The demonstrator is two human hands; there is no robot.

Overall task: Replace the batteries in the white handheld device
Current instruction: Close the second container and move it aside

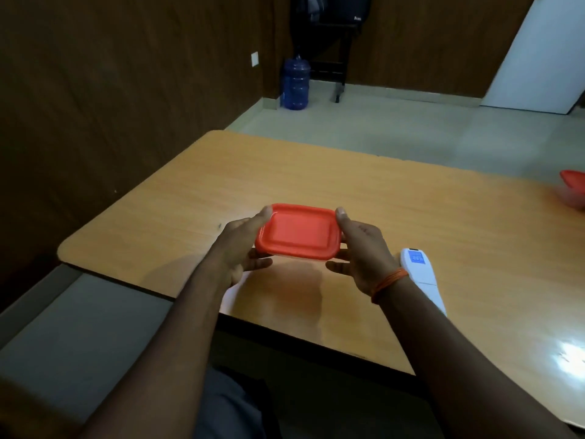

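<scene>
Both hands hold a red-lidded container (299, 232) over the near-middle of the wooden table (316, 172). The left hand (240, 248) grips the left end: thumb lies up along the lid's far-left corner, fingers curl underneath, tips showing below the near edge. The right hand (364, 251) grips the right end the same way, thumb on the far-right corner, fingers curled under the base. So both sets of fingers are clamped on the container, none spread free. The lid is on, rectangular with rounded corners; the base under it is mostly hidden, contents cannot be told. The container looks lifted off the table, with a shadow and reddish tint on the surface below it. An orange thread band (389, 282) sits on the right wrist. The white handheld device (419, 267) lies flat on the table just right of the right hand, untouched, blue panel toward its far end, its near end hidden behind the right forearm. A second red container (574, 188) sits at the table's far-right edge, cut off by the frame, well apart from the hands. In the background: blue water jug (296, 82) on the floor by the dark wood wall, a dark stand (340, 58) beside it, a white door (535, 52) at right.
</scene>
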